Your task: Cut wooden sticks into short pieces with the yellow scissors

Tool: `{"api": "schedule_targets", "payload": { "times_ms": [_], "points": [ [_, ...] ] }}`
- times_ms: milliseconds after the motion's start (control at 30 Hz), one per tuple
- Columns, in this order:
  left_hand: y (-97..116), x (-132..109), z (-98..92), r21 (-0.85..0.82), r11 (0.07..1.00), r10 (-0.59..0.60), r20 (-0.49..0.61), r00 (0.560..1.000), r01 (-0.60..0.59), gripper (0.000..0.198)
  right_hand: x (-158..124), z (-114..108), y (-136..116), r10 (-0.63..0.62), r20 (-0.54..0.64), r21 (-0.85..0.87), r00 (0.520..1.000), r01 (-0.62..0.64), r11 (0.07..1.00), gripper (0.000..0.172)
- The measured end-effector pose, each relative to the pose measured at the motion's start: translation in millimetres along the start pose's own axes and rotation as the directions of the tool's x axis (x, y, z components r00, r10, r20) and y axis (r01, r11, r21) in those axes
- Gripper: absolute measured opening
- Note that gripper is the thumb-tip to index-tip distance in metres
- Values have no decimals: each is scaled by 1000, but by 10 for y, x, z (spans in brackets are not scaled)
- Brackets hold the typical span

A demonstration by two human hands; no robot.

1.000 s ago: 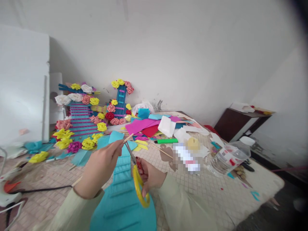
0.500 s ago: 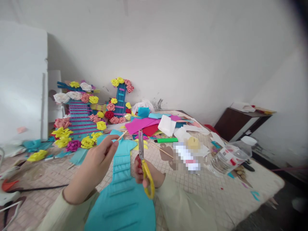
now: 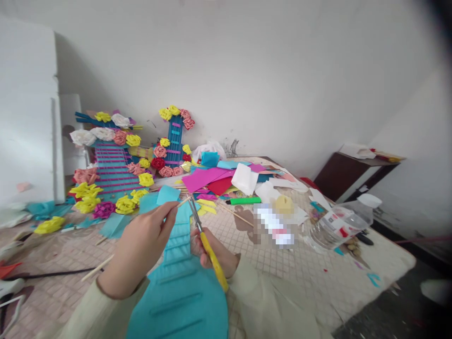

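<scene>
My left hand [image 3: 141, 242] is closed around a thin wooden stick [image 3: 183, 202], whose tip sticks out past the fingertips. A long thin piece of it shows behind the wrist. In my right hand [image 3: 213, 254] is a pair of scissors [image 3: 212, 252] with yellow handles, its blades pointing up and left. The blade tips meet the stick's end; whether they close on it I cannot make out. Below both hands lies a turquoise guitar-shaped piece [image 3: 183, 301] covered in paper, with raised ridges across its neck and body.
Flower-trimmed blue instrument shapes [image 3: 116, 165] lean at the back left. Coloured paper sheets [image 3: 201, 179] pile up mid-table near a green marker or cutter [image 3: 245, 201]. A clear plastic bottle [image 3: 339, 223] is tilted at the right. A loose stick [image 3: 236, 216] lies on the tabletop.
The scissors have swung left and tilted, bringing their blades to the stick's tip. My left hand has shifted slightly right, and more of the stick shows behind its wrist.
</scene>
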State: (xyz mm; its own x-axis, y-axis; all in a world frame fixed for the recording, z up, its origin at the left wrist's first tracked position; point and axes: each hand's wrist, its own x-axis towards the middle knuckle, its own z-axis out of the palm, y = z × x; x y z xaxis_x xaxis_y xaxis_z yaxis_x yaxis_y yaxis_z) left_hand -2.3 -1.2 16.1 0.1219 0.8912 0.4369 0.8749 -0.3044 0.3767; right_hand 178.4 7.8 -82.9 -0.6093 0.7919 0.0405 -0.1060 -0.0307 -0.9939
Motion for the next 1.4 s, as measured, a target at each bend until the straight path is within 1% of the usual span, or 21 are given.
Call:
{"api": "schedule_targets", "payload": {
  "times_ms": [100,267,367,467,567,733,900,1033,1167,1267,1400],
  "points": [
    [-7,5,23,26,999,-20,64,998,18,49,-5,2,-9,-17,-2,-18,1000,17,1000,77],
    [51,9,34,32,999,9,181,983,-15,45,-33,-4,-99,-68,14,-101,998,69,992,76],
    [90,8,31,24,1000,7,235,972,-13,42,-42,-1,-131,-64,23,-124,998,66,990,72],
    [100,10,37,24,1000,-4,262,965,-3,40,-50,3,-141,-47,31,-106,998,50,993,72],
    [88,13,50,18,1000,2,275,961,-7,39,-53,2,-125,-45,45,-99,998,50,994,71],
    [69,15,63,37,999,19,266,964,-30,38,-45,3,-80,-67,32,-84,997,69,994,67],
    [84,16,52,35,999,11,274,962,-21,34,-53,10,-110,-48,30,-80,998,50,996,69],
    [92,7,57,81,997,-5,291,957,-19,31,-47,0,-77,-40,34,-67,999,42,997,71],
    [87,-8,83,135,990,-12,309,951,-31,27,-31,-9,-10,-66,30,-56,997,68,996,65],
    [90,-9,94,152,988,-19,325,946,-33,27,-34,1,-30,-69,16,-62,998,70,996,61],
    [109,-2,83,187,979,24,305,952,-85,25,-46,37,-76,-70,-12,-98,997,68,993,59]
  ]
}}
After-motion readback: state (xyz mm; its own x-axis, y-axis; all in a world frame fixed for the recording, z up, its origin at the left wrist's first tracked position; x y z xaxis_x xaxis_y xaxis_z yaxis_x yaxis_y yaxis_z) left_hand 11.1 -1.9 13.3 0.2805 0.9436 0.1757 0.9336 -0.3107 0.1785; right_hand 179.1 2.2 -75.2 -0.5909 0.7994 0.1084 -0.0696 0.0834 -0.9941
